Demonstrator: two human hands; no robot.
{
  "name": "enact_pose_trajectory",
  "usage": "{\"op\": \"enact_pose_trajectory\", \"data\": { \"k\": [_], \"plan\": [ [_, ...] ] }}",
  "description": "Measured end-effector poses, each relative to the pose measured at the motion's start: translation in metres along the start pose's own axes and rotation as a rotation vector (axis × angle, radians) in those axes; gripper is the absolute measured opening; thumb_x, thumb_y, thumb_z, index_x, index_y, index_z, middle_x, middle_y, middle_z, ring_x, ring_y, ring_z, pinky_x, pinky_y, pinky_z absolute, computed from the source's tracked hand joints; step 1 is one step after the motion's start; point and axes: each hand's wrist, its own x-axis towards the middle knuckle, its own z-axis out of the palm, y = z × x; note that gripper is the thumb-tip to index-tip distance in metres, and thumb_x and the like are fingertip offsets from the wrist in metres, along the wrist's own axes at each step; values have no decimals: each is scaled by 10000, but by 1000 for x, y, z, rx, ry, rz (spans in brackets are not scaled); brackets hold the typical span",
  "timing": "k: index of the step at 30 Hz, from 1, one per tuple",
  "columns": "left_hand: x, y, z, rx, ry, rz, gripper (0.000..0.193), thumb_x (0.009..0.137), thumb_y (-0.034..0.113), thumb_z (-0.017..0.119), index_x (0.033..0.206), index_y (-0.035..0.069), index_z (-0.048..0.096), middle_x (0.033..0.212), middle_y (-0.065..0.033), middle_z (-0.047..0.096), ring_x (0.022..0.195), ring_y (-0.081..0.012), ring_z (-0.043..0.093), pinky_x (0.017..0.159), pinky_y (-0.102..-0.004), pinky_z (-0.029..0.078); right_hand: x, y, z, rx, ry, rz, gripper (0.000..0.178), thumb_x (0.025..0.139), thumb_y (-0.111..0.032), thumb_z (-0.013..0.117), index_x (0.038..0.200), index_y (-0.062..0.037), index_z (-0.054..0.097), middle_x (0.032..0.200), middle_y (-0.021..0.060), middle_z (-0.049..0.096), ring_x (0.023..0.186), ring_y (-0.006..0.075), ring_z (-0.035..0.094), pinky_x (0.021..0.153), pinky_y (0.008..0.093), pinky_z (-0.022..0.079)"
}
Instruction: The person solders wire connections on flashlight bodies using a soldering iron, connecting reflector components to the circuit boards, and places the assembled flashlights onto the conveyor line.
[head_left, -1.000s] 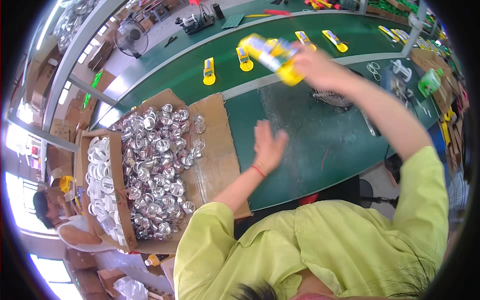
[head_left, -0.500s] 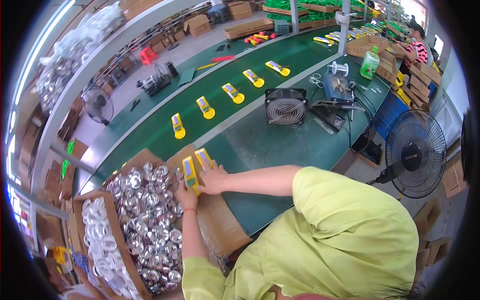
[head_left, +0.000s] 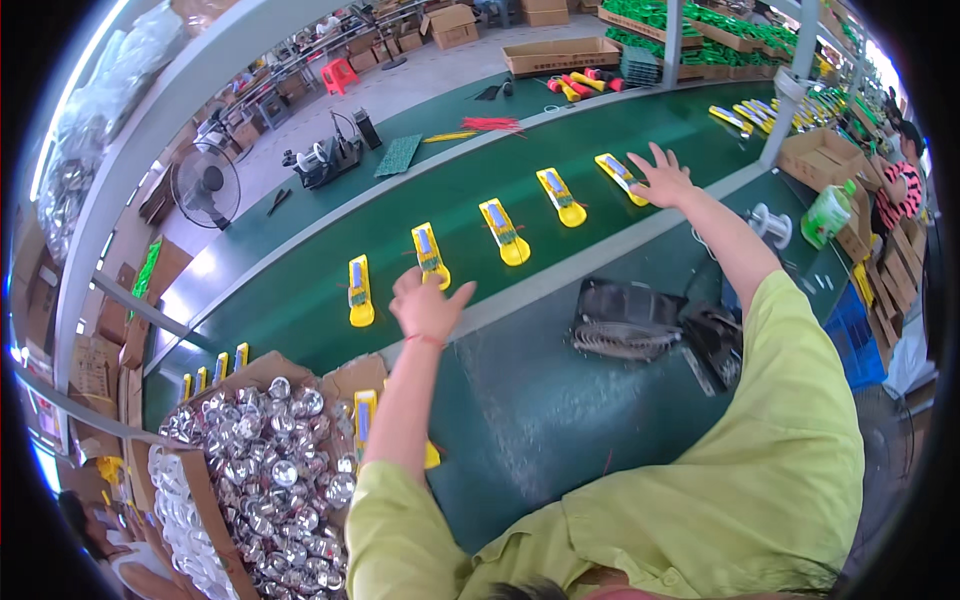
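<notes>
Spaced along the green belt are several yellow flashlight housings, open-faced, with blue-grey and green parts inside. My left hand [head_left: 430, 304], fingers spread, is at the lower end of one housing [head_left: 426, 252]; whether a fingertip touches it I cannot tell. Farther right, my right hand [head_left: 663, 180] reaches out with fingers apart beside another housing [head_left: 618, 178] and grips nothing. Between the hands lie two more, a housing [head_left: 503, 232] and a housing [head_left: 561, 197]. Under my left forearm, a housing [head_left: 364, 415] rests on the cardboard, partly hidden.
A carton of silvery reflector cups [head_left: 280, 470] stands front left, with white rings [head_left: 185, 520] beside it. On the bench are a small black fan [head_left: 625, 318], a solder wire spool [head_left: 770, 225] and a green bottle [head_left: 828, 213]. A metal post [head_left: 790, 100] rises beyond my right hand.
Both hands have left the two housings on the cardboard and reached over the belt, the right one far to the right. Their fingers have opened. The view has shifted too.
</notes>
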Motion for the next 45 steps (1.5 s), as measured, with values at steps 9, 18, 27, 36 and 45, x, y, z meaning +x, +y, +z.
{"op": "enact_pose_trajectory", "data": {
  "k": [9,18,27,36,45],
  "plan": [
    [79,54,128,284,-91,21,269,818,247,508,926,77,687,1322,-79,400,1330,-349,165,1000,-594,181,60,7,99,214,12,-137,297,801,-171,519,1088,-234,566,1415,136,241,1079,399,464,920,459,419],
    [69,-11,99,-33,-114,-104,234,802,255,535,867,74,668,1453,-117,222,989,-419,478,837,-470,436,42,-86,75,262,-122,-138,300,865,-284,479,1061,-76,569,1368,165,263,1127,392,398,932,463,393],
    [-62,-32,17,-61,25,238,400,722,32,563,1119,-4,524,803,-120,603,875,-282,586,832,-406,449,-63,-131,-50,265,55,-445,174,766,-244,533,858,-145,643,1095,153,545,990,340,521,744,444,482],
    [-204,-78,-47,175,107,-64,185,782,120,519,810,-24,631,1337,-244,378,1061,-416,491,842,-473,413,-249,-247,-1,625,-32,-421,314,795,-240,566,998,-7,623,1249,227,390,994,373,480,757,420,503],
    [-213,-131,-19,216,182,77,206,784,163,557,837,-12,654,1331,-238,383,1209,-415,366,997,-462,327,-337,-227,27,551,137,-413,448,820,-334,559,1159,-43,523,1380,202,303,1221,426,348,942,549,322]
  ]
}}
